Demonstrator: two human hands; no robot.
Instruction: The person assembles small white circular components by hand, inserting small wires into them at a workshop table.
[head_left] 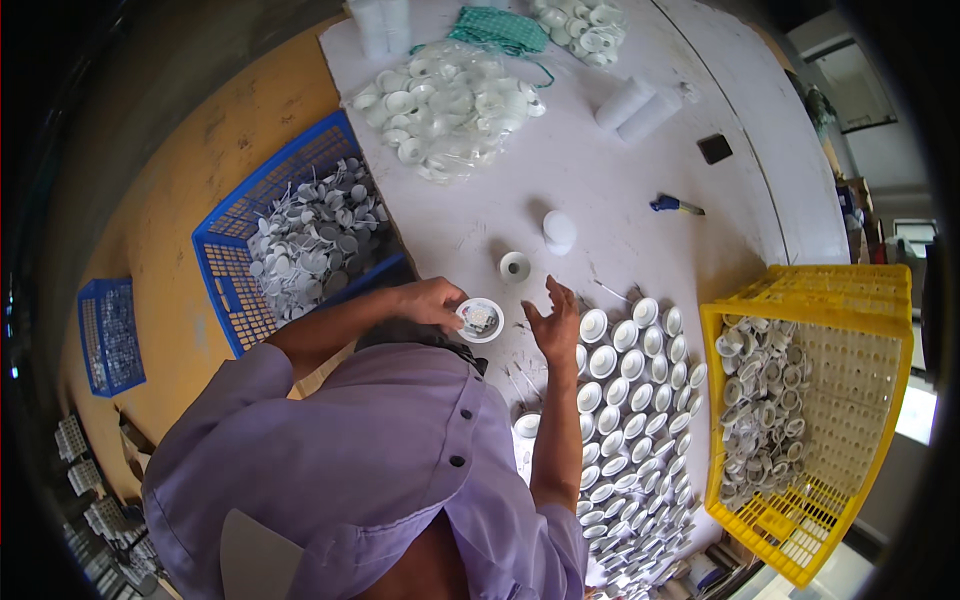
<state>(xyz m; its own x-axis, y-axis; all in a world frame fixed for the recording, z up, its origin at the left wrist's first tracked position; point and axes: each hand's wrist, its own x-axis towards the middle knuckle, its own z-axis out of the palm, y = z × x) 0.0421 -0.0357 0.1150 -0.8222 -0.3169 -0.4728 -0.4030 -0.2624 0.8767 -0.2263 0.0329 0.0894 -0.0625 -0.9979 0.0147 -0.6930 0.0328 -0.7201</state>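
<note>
My left hand (432, 303) is closed on the rim of a round white lamp housing (480, 320). A small board with dots on it shows inside its ring. Just to the right, my right hand (555, 320) is raised with thumb and fingers apart, holding nothing. Beyond the two hands, a white cup-shaped part (514, 267) stands on the table (620, 190). A short stack of white discs (558, 231) is a little farther off. Many round white lamps (630, 365), some with wires, lie in rows beside my right forearm.
On the left, a blue crate (225, 265) holds grey-white round parts; a smaller blue basket (110, 335) lies beyond. A yellow crate (860, 400) with white parts stands at right. Bagged white cups (450, 105), a blue cutter (677, 205) and a dark square object (714, 149) lie farther back.
</note>
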